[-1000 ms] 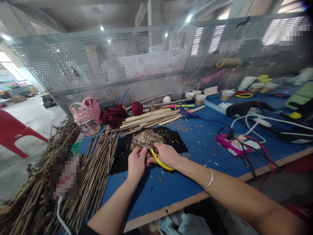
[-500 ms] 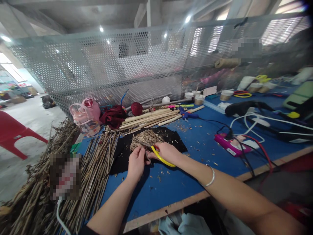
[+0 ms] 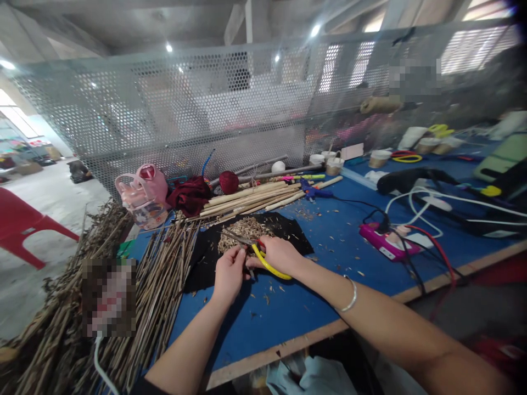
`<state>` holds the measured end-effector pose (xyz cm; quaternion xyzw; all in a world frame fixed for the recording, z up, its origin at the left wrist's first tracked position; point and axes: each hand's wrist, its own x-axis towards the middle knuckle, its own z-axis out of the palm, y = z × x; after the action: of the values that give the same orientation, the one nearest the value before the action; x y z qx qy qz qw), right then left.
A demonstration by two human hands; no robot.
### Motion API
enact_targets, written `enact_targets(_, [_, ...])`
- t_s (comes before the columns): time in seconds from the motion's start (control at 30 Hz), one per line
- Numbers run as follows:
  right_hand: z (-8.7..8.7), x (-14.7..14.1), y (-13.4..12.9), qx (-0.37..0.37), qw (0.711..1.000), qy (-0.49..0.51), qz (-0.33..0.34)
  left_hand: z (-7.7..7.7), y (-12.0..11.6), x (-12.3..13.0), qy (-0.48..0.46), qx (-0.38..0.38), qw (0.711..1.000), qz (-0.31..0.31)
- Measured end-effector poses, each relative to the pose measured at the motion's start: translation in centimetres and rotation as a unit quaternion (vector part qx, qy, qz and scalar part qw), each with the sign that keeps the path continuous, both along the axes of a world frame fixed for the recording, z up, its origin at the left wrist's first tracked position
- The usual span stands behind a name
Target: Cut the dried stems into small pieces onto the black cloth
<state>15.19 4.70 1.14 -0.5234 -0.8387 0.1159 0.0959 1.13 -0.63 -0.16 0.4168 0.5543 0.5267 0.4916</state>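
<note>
I see right hand (image 3: 280,255) gripping scissors (image 3: 263,261), blades (image 3: 237,238) toward 10 o'clock, chips (image 3: 252,226) at hands' 12. Left hand (image 3: 229,272) pinched (can't tell on what); I'd keep fingertips off blade edges.

A tall metal screen (image 3: 185,109), punched all over with small holes, ran along the far side of a table (image 3: 263,334). The table had a blue top and a pale wooden edge on the near side. Beyond the screen, a grey ceiling (image 3: 189,22) stretched overhead, crossed by heavy beams (image 3: 234,24). Several small bright lamps (image 3: 315,30) shone across the far part of the room. On the far left, daylight came through a window (image 3: 16,118) above a pale wall (image 3: 51,131). On the far right, a slatted window (image 3: 477,52) glowed white. A red plastic chair (image 3: 24,225) stood at the left on a smooth grey floor (image 3: 66,195), partly cut off from view.
</note>
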Motion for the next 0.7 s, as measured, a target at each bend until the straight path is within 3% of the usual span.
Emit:
enact_targets(0.33, [0.7, 0.4, -0.5, -0.004, 1.000, -0.002, 0.027, 0.0, 0.1, -0.2, 0.019, 0.000, 0.998, 0.053])
enact_targets(0.7, [0.3, 0.2, -0.7, 0.057, 0.997, 0.023, 0.046, -0.9, 0.1, -0.1, 0.064, 0.039, 0.996, 0.054])
